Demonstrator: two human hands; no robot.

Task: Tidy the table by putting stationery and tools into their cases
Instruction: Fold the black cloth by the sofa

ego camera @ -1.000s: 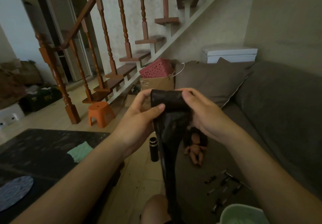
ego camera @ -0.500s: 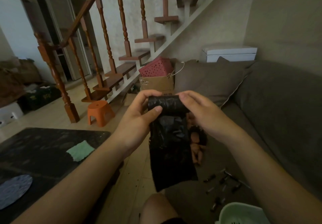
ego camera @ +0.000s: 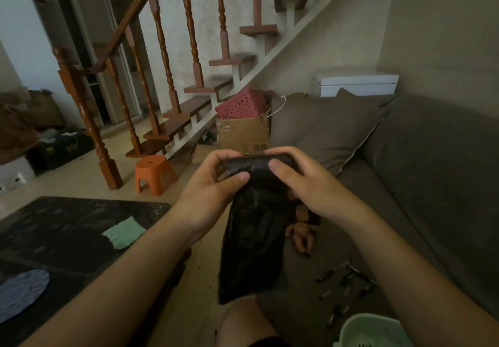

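Head cam: both hands work a black case (ego camera: 251, 238) held up beside the sofa (ego camera: 432, 184).
L hand (ego camera: 213, 187) & R hand (ego camera: 305, 184) each clamp the rolled top end, thumbs in front, fingers curled behind; the loose tail hangs btwn my forearms toward my knee. 1 s ago that tail hung long & twisted thin; now it's shorter, spread flat, w/ a fatter roll up top, so prob. I'm rolling or straightening it, can't tell which. Tool bits (ego camera: 348, 279) lie loose on the sofa seat near the green basket (ego camera: 372, 330), well apart from the case. Dark table (ego camera: 67, 211) at my left holds a green cloth (ego camera: 124, 231). Packing looks barely begun.
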